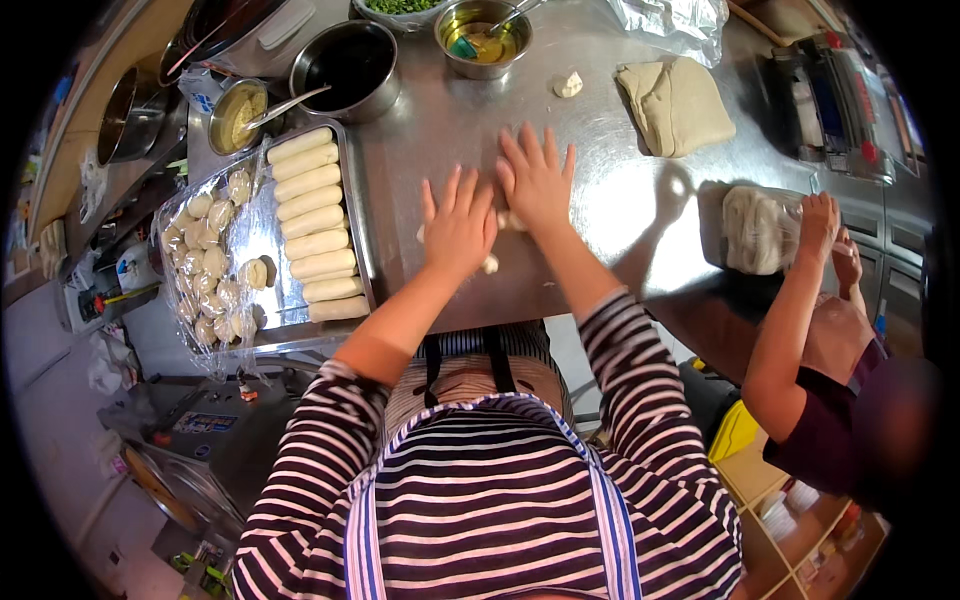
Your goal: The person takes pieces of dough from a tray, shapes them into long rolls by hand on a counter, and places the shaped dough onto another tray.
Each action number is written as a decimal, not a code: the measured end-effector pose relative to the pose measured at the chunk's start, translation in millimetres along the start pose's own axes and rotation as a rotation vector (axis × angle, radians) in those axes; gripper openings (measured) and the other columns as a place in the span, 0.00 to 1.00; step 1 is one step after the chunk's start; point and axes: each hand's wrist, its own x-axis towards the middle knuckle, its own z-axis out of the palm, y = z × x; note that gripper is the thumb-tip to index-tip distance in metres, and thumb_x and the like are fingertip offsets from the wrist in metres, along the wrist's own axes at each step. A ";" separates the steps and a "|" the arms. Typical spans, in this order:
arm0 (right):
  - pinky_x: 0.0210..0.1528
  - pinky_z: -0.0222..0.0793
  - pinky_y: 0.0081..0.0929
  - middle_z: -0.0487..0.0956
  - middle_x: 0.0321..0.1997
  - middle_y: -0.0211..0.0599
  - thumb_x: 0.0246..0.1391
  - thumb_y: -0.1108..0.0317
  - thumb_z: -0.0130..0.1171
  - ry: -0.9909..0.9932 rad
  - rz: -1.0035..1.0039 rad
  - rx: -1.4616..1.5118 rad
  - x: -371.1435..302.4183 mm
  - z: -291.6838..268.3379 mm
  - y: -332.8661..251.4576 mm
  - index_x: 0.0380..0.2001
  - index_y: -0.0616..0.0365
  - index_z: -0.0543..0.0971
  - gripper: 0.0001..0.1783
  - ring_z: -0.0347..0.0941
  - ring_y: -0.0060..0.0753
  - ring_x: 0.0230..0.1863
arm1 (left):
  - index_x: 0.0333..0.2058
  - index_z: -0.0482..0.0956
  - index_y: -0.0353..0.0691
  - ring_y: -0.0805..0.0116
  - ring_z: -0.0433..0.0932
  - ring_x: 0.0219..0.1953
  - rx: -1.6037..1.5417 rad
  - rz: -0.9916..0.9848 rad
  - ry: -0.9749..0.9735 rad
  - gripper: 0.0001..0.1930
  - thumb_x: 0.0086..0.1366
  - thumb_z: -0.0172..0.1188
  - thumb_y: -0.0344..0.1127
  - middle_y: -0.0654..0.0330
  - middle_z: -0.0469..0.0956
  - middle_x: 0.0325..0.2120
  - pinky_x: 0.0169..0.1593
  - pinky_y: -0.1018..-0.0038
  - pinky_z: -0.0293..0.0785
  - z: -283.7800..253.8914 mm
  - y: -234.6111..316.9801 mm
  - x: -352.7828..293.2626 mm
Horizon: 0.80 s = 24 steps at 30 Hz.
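Both my hands lie flat on the steel table, fingers stretched forward. My left hand [459, 226] and my right hand [538, 187] press over a piece of pale dough [511, 221], which shows only in part between them and at the left hand's edge. A small dough scrap [490, 264] pokes out beside my left palm. To the left, a metal tray [362, 232] holds a column of dough rolls [313, 220] and several round dough balls [215, 262] under clear plastic wrap.
Beyond my hands are a pot of dark liquid [350, 70], an oil bowl with a brush [484, 48] and a dough lump [568, 85]. A folded dough slab [676, 106] lies right. A co-worker's hands [822, 225] handle plastic-wrapped dough [757, 230]; a machine [835, 105] stands behind.
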 end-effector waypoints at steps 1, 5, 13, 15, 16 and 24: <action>0.65 0.45 0.62 0.66 0.65 0.36 0.61 0.50 0.46 0.045 -0.009 -0.049 18.8 4.7 4.1 0.57 0.40 0.73 0.23 0.56 0.50 0.67 | 0.49 0.75 0.48 0.58 0.57 0.66 0.034 -0.068 0.058 0.15 0.65 0.51 0.41 0.58 0.67 0.58 0.66 0.43 0.45 11.7 -0.8 19.4; 0.62 0.56 0.49 0.73 0.58 0.38 0.61 0.52 0.47 -0.174 0.204 0.478 63.6 -15.5 41.5 0.53 0.49 0.76 0.22 0.63 0.48 0.62 | 0.44 0.78 0.46 0.57 0.62 0.62 -0.211 -0.283 0.127 0.13 0.65 0.51 0.42 0.58 0.72 0.54 0.65 0.48 0.49 12.9 -21.6 56.2; 0.49 0.70 0.30 0.76 0.47 0.34 0.42 0.74 0.67 -0.358 -0.016 0.550 -32.1 -59.1 67.3 0.49 0.54 0.78 0.25 0.71 0.39 0.48 | 0.43 0.80 0.46 0.61 0.71 0.48 -0.324 0.090 -0.428 0.18 0.52 0.68 0.38 0.64 0.75 0.43 0.53 0.65 0.68 -39.6 -66.6 -13.9; 0.48 0.70 0.30 0.76 0.44 0.34 0.43 0.75 0.66 -0.355 0.021 0.515 -37.5 -58.0 65.8 0.49 0.52 0.78 0.25 0.72 0.39 0.46 | 0.43 0.80 0.46 0.62 0.71 0.45 -0.313 0.064 -0.364 0.19 0.49 0.69 0.36 0.65 0.74 0.38 0.49 0.66 0.69 -46.4 -68.6 -25.6; 0.49 0.70 0.31 0.76 0.44 0.34 0.42 0.75 0.66 -0.379 0.054 0.541 -38.3 -63.5 64.2 0.49 0.51 0.78 0.26 0.72 0.40 0.46 | 0.43 0.80 0.46 0.62 0.71 0.44 -0.284 0.055 -0.336 0.20 0.48 0.70 0.35 0.64 0.74 0.37 0.48 0.66 0.69 -48.6 -70.4 -30.3; 0.58 0.63 0.42 0.71 0.57 0.47 0.51 0.57 0.63 0.001 0.178 0.369 4.7 -31.4 61.3 0.49 0.56 0.78 0.23 0.68 0.52 0.56 | 0.53 0.75 0.46 0.56 0.66 0.59 -0.474 -0.210 -0.196 0.18 0.65 0.54 0.41 0.54 0.71 0.55 0.61 0.61 0.61 -33.1 -41.0 24.3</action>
